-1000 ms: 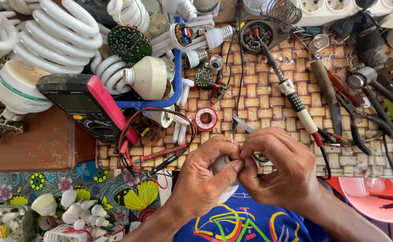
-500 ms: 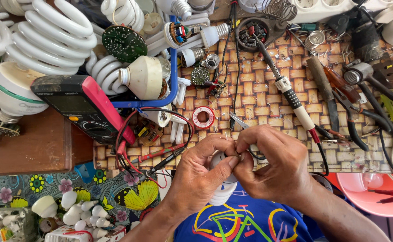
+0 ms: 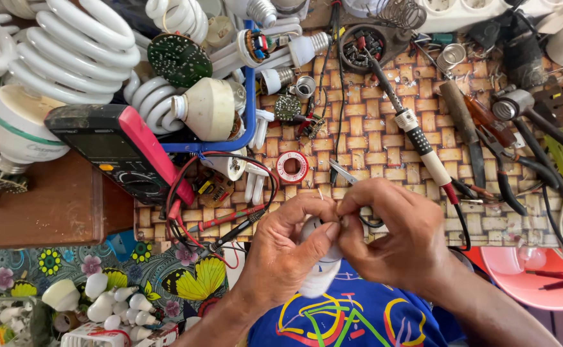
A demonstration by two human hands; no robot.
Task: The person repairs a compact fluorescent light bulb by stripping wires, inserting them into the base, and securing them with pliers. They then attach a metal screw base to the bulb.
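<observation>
My left hand (image 3: pixel 288 254) grips a white lamp base (image 3: pixel 317 273), held upright in front of my chest above the woven mat (image 3: pixel 371 135). My right hand (image 3: pixel 391 234) meets it from the right, thumb and forefinger pinched together at the top of the base, on something too small to make out. Both hands hide most of the base. A soldering iron (image 3: pixel 416 138) lies diagonally on the mat just beyond my right hand, and small scissors or tweezers (image 3: pixel 342 172) poke out above my fingers.
A multimeter (image 3: pixel 124 151) with red and black probes (image 3: pixel 230 222) lies left. Spiral lamp tubes (image 3: pixel 69 51), circuit boards (image 3: pixel 178 59) and a solder reel (image 3: pixel 292 167) crowd the back. Pliers and screwdrivers (image 3: pixel 487 138) lie right; a pink bowl (image 3: pixel 532 283) sits lower right.
Both hands have stayed together on the lamp base, shifting slightly. The right fingers have closed tighter on its top.
</observation>
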